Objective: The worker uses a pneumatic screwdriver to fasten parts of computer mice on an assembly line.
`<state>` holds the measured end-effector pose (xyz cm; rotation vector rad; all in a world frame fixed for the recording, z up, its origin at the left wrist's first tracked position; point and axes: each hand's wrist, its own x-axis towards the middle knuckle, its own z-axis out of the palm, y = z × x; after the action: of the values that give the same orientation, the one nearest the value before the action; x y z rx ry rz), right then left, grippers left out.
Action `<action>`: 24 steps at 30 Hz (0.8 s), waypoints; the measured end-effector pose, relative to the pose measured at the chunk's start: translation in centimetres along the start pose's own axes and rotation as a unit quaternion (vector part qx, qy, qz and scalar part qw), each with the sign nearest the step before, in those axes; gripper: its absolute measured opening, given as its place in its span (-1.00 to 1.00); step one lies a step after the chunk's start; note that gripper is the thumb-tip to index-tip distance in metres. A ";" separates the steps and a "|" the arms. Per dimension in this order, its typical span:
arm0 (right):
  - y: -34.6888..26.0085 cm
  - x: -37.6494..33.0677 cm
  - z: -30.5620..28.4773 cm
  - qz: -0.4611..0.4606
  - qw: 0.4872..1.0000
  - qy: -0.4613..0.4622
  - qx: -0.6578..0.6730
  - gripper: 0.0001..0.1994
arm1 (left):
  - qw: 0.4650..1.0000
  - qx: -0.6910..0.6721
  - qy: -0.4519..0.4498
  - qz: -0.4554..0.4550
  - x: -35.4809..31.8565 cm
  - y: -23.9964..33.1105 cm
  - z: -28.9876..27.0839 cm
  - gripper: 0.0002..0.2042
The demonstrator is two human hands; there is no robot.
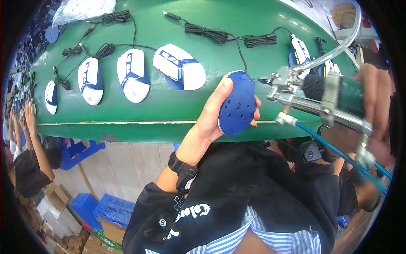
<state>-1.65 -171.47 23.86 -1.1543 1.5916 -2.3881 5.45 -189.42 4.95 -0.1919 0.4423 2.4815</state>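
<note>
My left hand (211, 108) is closed round a blue computer mouse (237, 106), its underside with several small holes facing up. A black cable runs from the mouse's far end. To the right, my right hand (375, 99) wraps round the rear of a metal dispensing gun (292, 86) with a dark cylindrical body. Its thin nozzle points left at the far right edge of the mouse; whether they touch, I cannot tell. A clear hose (353, 36) and a blue tube (325, 146) join the gun.
White-and-blue mice (134, 76) with bundled black cables (207, 31) lie on the green table (169, 110), left and far right. A plastic bag (82, 10) rests at the back left. Other people's arms (34, 135) show at the far left, above blue crates (113, 209) on the floor.
</note>
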 end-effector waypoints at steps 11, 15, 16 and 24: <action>-0.5 0.1 1.0 0.001 1.000 -0.022 0.006 -0.78 | 0.999 0.006 0.036 0.008 -0.3 0.4 -0.2 -0.37; 0.5 0.1 1.7 0.008 1.000 -0.020 -0.001 -0.74 | 1.000 -0.014 0.020 0.018 -0.3 0.4 -0.8 -0.43; 0.4 0.1 1.7 0.010 1.000 -0.018 -0.006 -0.73 | 1.000 -0.021 0.008 0.011 -0.3 0.4 -0.9 -0.44; 1.1 -0.3 2.5 0.009 0.999 -0.013 -0.028 -0.66 | 1.000 0.008 0.000 0.012 -0.5 0.8 -1.1 -0.53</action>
<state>-0.33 -173.82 23.26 -1.1705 1.6649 -2.3220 5.42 -190.75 4.28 -0.1813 0.4672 2.4998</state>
